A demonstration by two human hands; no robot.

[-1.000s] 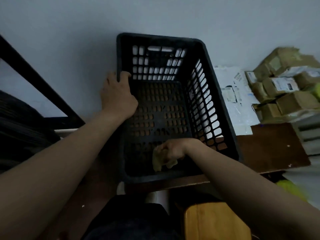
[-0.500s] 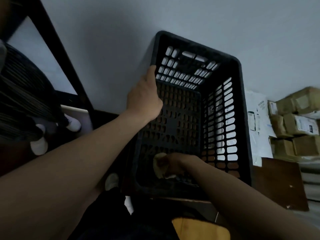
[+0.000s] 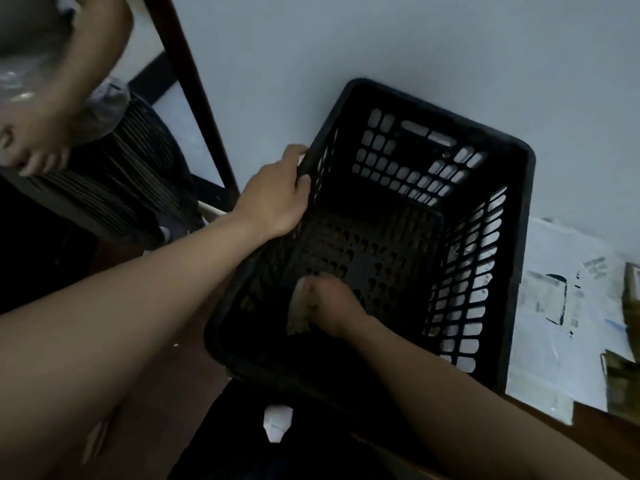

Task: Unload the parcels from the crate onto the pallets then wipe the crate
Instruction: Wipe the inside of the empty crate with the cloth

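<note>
Parcels (image 3: pixel 561 306) lie on the right, outside the black plastic crate (image 3: pixel 446 114). They are white bags and brown boxes, just beside its right wall. The crate stands close to a pale wall (image 3: pixel 415 36). The left hand (image 3: pixel 273 199) grips the crate's left rim, with its fingers curled over the top edge. The right hand (image 3: pixel 332 306) is down inside the crate, near the front left corner. Its fingers curl round a small yellowish cloth (image 3: pixel 297 317) and press it on the bottom, which is full of holes. Another person's hand (image 3: pixel 38 147) shows at the top left, near a dark metal post (image 3: pixel 194 109).
</note>
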